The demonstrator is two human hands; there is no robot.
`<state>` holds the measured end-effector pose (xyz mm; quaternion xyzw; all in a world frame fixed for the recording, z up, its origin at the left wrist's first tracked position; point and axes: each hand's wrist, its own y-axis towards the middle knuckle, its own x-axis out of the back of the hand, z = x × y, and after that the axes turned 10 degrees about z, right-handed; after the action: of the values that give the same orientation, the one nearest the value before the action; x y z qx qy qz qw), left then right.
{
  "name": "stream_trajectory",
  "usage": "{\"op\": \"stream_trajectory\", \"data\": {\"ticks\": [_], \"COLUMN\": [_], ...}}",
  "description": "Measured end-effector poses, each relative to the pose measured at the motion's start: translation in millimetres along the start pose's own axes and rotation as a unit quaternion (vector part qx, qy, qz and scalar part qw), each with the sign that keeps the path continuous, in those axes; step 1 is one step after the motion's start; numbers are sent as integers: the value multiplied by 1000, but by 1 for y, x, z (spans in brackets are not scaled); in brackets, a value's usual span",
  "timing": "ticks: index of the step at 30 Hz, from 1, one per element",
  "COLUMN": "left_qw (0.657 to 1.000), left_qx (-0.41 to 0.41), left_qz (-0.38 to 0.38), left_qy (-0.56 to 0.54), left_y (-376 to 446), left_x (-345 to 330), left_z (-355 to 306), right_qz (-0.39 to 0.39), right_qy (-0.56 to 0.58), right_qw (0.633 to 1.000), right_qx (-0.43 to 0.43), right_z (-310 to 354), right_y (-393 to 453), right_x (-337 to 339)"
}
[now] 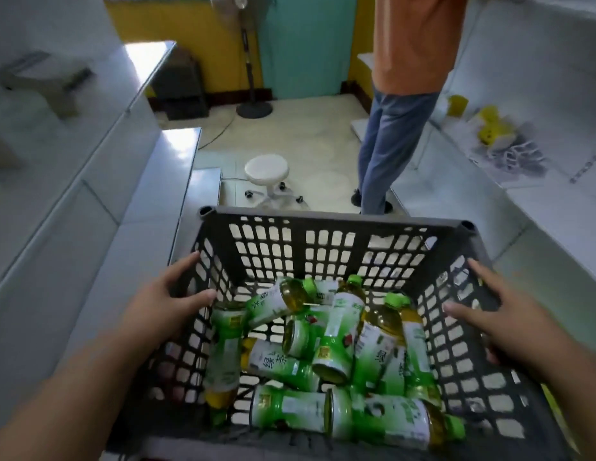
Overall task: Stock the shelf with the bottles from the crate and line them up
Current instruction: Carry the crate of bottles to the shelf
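White shelf units run down both sides of the aisle: the left shelving (90,154) steps toward the near left, and the right shelving (529,168) carries a few blurred yellow items (489,124) at the far right. Between them, a person in an orange shirt and blue jeans (396,104) stands on the pale floor at the far right.

In the near centre sits a dark grey lattice crate (336,224), held up off the floor. The left hand (163,304) grips its left wall, thumb hooked over the rim into the crate and fingers outside. The right hand (489,311) holds the right wall the same way, thumb inside and fingers wrapped over the outer side.

In the bottom of the crate lies a jumbled pile of green tea bottles (323,354), green-and-white labels, green caps, yellow liquid. All lie on their sides or lean across each other, pointing different ways.

Farther off, a pedestal fan (250,61) stands against the yellow and teal far wall, and a white round stool on castors (266,171) sits on the floor just beyond the crate.
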<state>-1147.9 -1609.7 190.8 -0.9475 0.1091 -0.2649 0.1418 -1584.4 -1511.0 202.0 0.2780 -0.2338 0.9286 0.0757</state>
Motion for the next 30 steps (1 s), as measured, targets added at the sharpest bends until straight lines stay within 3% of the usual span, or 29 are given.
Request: {"op": "stream_trajectory", "data": {"ticks": [6,18,20,25,30], "left_qw": [997,986,979,948,885], "left_qx": [32,86,101,160,242], "left_qz": [-66,-122,-159,-254,-356], "left_qy": [-34,-77,-80,-108,-176], "left_y": [112,352,377,430,459], "left_x": [20,92,98,94,63], "left_z": [-36,-66,-69,-67,-62], "right_qz": [45,116,135,223,295], "right_qy": [-42,-73,-84,-138,-220], "right_qw": [998,989,985,955,904], "right_qx": [35,54,74,136,218], "right_z": [85,245,273,343,412], "right_y": [166,458,506,639,741], "right_x": [29,6,3,-27,-82]}}
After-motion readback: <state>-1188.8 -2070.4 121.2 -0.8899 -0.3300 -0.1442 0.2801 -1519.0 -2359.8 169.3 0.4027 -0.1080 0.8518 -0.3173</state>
